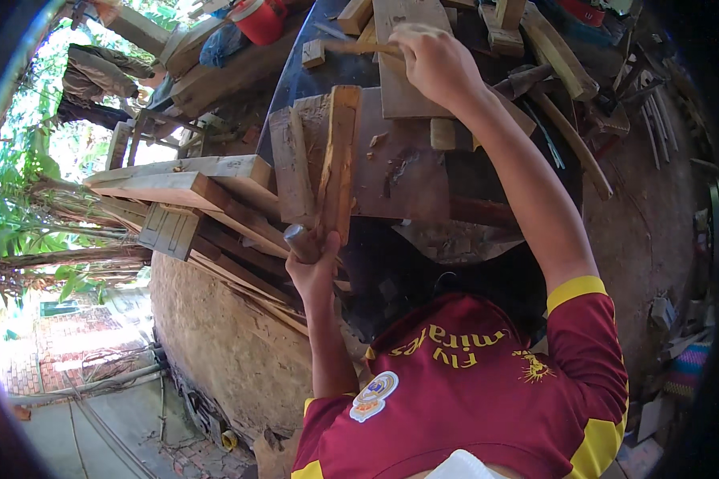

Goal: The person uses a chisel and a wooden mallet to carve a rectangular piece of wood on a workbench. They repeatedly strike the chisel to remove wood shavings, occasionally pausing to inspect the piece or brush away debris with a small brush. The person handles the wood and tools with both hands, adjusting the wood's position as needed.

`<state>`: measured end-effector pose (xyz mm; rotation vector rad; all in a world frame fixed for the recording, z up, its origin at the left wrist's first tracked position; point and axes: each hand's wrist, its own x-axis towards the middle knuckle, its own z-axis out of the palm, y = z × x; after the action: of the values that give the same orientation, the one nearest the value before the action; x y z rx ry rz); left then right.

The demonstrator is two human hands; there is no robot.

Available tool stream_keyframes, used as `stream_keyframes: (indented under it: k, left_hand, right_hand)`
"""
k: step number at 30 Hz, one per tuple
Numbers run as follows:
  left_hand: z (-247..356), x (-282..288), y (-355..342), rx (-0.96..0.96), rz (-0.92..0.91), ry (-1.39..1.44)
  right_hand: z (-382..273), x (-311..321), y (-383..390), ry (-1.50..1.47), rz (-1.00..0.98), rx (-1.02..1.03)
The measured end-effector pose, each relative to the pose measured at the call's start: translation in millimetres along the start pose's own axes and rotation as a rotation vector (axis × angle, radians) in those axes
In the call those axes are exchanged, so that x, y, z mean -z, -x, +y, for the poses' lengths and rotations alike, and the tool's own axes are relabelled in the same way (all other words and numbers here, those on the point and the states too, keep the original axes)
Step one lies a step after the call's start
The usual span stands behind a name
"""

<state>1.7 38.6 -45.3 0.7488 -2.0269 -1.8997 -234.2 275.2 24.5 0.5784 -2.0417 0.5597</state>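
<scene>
My left hand (315, 271) is closed round a short cylindrical tool (302, 244) with a pale round end, against the lower end of an upright narrow wooden piece (339, 152). Beside that piece lies a weathered wooden block (291, 164) on a brown board (403, 176). My right hand (431, 64) is reached up over a wide pale plank (403, 96), its fingers closed on a thin light wooden strip (363, 47) that points left. A small wooden block (313, 53) is near the strip's left end.
Long timbers (208, 188) stick out at the left. Several tools and wood offcuts (571, 68) crowd the dark table's right side. A red bucket (256, 20) stands at the upper left. An earth floor (216, 319) shows below the timbers, with plants and brick paving beyond.
</scene>
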Motion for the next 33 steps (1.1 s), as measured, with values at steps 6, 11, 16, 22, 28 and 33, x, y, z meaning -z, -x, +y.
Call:
stream_keyframes:
  k: [6, 11, 16, 22, 28, 33]
  left_hand:
    - [18, -3, 7, -0.099, -0.032, -0.071]
    - [23, -12, 9, -0.200, -0.175, -0.108]
    - [14, -15, 10, -0.078, -0.226, -0.064]
    - [20, -13, 9, -0.161, -0.182, -0.145]
    - [36, -9, 12, -0.447, -0.047, -0.281]
    - [52, -4, 20, -0.470, -0.031, -0.350]
  right_hand:
    - [-75, 42, 38, -0.530, -0.455, -0.329]
    - [-115, 60, 87, -0.575, -0.541, -0.356]
    - [-130, 64, 104, -0.492, -0.540, -0.300]
    - [-129, 76, 108, -0.455, -0.671, -0.161]
    - [-133, 65, 107, -0.433, -0.679, -0.111]
    - [-143, 39, 101, -0.403, -0.681, -0.013]
